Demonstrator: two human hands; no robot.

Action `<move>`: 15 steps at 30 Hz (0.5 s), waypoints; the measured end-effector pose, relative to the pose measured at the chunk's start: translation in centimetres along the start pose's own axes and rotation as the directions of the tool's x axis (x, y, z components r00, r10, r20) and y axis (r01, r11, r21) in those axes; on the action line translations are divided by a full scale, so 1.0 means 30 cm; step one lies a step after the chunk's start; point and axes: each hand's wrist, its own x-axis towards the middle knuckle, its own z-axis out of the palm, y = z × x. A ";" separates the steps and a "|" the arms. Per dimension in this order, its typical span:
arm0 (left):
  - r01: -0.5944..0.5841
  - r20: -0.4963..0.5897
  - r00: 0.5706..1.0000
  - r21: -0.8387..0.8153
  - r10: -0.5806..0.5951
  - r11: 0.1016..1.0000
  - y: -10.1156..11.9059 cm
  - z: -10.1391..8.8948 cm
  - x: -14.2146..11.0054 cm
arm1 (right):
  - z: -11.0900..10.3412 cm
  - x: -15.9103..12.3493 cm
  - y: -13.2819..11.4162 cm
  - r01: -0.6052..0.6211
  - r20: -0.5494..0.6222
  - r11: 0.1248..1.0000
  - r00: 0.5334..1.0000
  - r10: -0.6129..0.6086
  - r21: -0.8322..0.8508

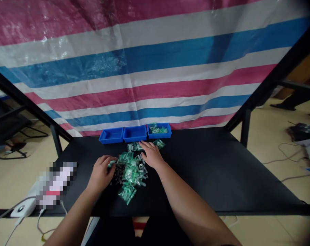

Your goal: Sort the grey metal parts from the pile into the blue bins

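A heap of small clear green plastic packets [130, 172] lies on the black table in front of me. Small grey and dark cylindrical pieces [144, 168] are scattered among and around them. At the heap's left edge, my left hand [100, 172] is closed with a small green packet [111, 163] between thumb and fingers. My right hand [152, 154] is at the back right of the heap, fingers stretched out and thumb apart. Its fingertips reach over a row of green packets [133, 147]; another packet [159, 144] lies just beyond the hand.
Three blue bins stand in a row at the table's back: the right bin [171, 133] holds packets, while the left bin [111, 135] and middle bin [135, 133] show only bare insides. A blurred-out object [58, 184], a white power strip [24, 206] and cables are at left. Striped sheeting [155, 85] hangs behind.
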 end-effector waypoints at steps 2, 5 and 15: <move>0.031 0.020 0.999 0.019 -0.031 0.999 -0.034 -0.016 -0.102 | 0.009 0.006 -0.003 -0.027 0.029 0.999 0.999 0.028 -0.033; 0.090 -0.001 0.996 0.027 -0.090 0.996 -0.055 -0.022 -0.206 | 0.003 0.001 0.007 -0.059 -0.005 0.998 0.998 0.058 -0.025; 0.074 0.003 0.997 -0.085 -0.074 0.994 -0.056 -0.005 -0.224 | -0.031 0.054 0.080 -0.196 -0.170 0.635 0.867 0.468 0.747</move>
